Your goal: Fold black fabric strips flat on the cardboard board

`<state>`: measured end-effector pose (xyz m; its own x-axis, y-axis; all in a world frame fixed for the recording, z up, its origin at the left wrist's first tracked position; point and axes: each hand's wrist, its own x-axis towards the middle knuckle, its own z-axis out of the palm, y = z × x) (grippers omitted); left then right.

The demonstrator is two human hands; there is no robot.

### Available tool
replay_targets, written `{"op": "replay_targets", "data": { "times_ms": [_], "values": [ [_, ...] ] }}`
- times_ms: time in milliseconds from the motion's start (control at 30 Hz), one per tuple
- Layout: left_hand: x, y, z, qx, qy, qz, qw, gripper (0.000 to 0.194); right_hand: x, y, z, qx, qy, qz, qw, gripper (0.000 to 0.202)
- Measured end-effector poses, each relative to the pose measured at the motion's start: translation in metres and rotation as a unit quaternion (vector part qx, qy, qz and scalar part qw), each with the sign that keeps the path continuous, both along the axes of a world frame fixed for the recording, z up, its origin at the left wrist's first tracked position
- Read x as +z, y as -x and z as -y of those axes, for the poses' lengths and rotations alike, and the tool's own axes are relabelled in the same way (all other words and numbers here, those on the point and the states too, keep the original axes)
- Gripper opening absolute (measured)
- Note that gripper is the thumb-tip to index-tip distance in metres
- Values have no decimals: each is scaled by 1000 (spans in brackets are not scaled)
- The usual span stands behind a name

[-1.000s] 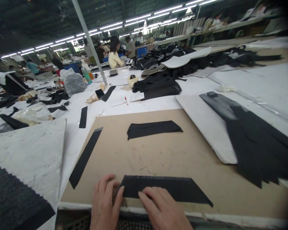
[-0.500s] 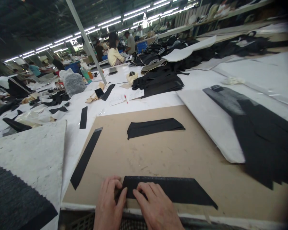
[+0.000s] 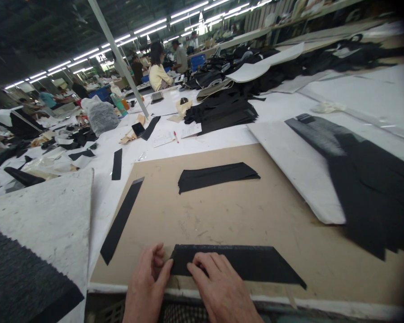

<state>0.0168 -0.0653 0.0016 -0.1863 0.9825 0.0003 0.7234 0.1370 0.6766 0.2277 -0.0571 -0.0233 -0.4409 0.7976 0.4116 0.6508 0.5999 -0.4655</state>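
A long black fabric piece (image 3: 249, 264) with a slanted right end lies flat along the front edge of the brown board (image 3: 222, 215). My left hand (image 3: 146, 278) is at its left end, thumb tip touching the fabric's edge, the other fingers curled and apart from the thumb. My right hand (image 3: 218, 282) rests on the fabric, its fingers bent and pressed together near the thumb; what lies between them is hidden. Farther back on the board sits a stack of black pieces (image 3: 218, 176). A narrow black strip (image 3: 123, 220) lies along the board's left side.
At right, a white board (image 3: 299, 175) holds a pile of dark pieces (image 3: 373, 193). Dark textured fabric (image 3: 23, 278) lies on a pale board (image 3: 67, 211) at left. A pole (image 3: 121, 58), a red pen (image 3: 176, 137) and a person in yellow (image 3: 159, 74) are beyond.
My left hand has shifted slightly left, its fingers lifting away from the fabric's left end. My right hand has stayed almost in place. The view has tilted a little.
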Motion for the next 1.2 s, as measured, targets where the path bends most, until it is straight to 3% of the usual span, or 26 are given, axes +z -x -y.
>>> {"op": "replay_targets", "data": {
  "times_ms": [200, 267, 400, 467, 567, 667, 800, 1000, 1100, 1200],
  "values": [
    [-2, 13, 13, -87, -79, -142, 983, 21, 1, 0, 1, 0, 6, 0, 1000, 38],
    [-7, 14, 19, -113, -138, -213, 961, 23, 1, -1, 1, 0, -1, 4, 1000, 40],
    [-18, 12, 27, -154, -237, -367, 886, 39, 0, -1, 2, -7, -23, 12, 1000, 41],
    [-22, 12, 29, -158, -249, -420, 858, 43, 0, -1, 3, -8, -30, 15, 999, 40],
    [-23, 12, 29, -165, -249, -448, 843, 41, -2, -1, 3, -6, -33, 20, 999, 38],
    [-19, 12, 25, -167, -255, -408, 861, 36, -1, -1, 2, -8, -35, 20, 999, 35],
    [-15, 10, 24, -165, -242, -305, 906, 33, 3, -1, 1, -15, -32, 17, 999, 37],
    [-15, 0, 22, -69, -86, -51, 993, 30, 0, -1, 2, -20, -40, 4, 999, 33],
    [-14, -6, 16, -1, -17, 52, 999, 37, -3, -1, 1, -12, -38, 1, 999, 31],
    [-14, -8, 10, 40, -4, 92, 995, 44, -5, -1, 1, -11, -31, -4, 999, 30]
  ]
}}
